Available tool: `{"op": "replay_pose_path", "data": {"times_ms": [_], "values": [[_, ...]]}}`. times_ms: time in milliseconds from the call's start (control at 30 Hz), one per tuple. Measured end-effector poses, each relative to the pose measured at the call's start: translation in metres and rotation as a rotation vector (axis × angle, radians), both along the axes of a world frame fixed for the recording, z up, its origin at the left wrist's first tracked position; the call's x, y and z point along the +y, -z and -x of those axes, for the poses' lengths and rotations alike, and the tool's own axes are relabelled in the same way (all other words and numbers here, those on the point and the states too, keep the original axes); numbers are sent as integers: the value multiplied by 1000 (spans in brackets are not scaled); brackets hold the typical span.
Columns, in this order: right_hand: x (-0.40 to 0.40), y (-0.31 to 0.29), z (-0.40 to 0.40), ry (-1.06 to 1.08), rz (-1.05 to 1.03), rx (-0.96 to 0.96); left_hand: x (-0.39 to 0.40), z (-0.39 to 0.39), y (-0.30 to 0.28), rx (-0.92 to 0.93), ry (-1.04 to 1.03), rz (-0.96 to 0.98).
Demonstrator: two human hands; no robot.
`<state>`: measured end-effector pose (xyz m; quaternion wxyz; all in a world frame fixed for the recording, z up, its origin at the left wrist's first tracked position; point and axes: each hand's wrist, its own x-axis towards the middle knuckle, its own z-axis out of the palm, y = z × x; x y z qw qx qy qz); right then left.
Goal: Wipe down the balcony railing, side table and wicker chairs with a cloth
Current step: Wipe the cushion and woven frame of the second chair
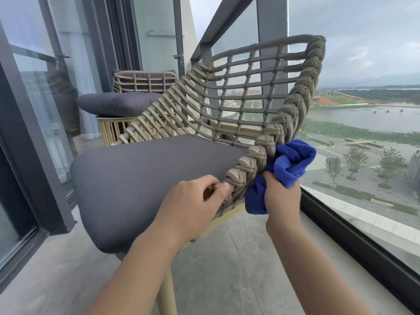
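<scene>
At the near chair's braided rim, the right hand [280, 194] is bunching the blue cloth [287, 164] in a closed grip and pressing it against the outer side of the weave. Left hand [193, 201] is pinching the rim's front end, grip narrow, steadying the wicker chair [250, 96], which is sitting tilted. Grey seat cushion [141, 178] is lying just inside. Step in hand, by my reading: wiping this chair's arm. Next move is calling for running the cloth up along the braid while the left hand is holding. Second chair [145, 81] and side table [113, 129] are waiting beyond; railing [223, 21] behind.
</scene>
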<state>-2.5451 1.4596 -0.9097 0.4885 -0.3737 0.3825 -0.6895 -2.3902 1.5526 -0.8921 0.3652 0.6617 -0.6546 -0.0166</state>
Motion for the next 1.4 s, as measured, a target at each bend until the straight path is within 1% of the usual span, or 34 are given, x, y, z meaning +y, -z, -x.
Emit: {"op": "replay_pose_path", "data": {"times_ms": [100,200,267,367,433,667,867,1033,1200,1300,1400], "values": [[0,23,-9,-5,-77,-10,-2,0,17,16,-1,124],[11,55,-25,-35,-174,64,-5,-2,24,40,13,151],[19,67,-38,-93,-197,100,-7,-3,24,60,25,169],[23,70,-58,-144,-218,91,-11,-2,25,86,31,203],[24,69,-68,-151,-232,48,-11,-2,26,84,22,228],[39,49,-65,-88,-267,-72,-9,-4,27,97,29,248],[49,28,-59,-121,-235,-138,-9,-3,27,114,13,248],[59,14,-54,-79,-179,-189,-7,-1,26,113,-1,230],[69,2,-48,-49,-107,-292,-7,-1,25,105,-7,229],[72,0,-46,-17,-41,-290,-7,-1,25,100,-6,227],[70,-1,-47,1,-26,-267,-6,-1,25,104,-8,225]]}}
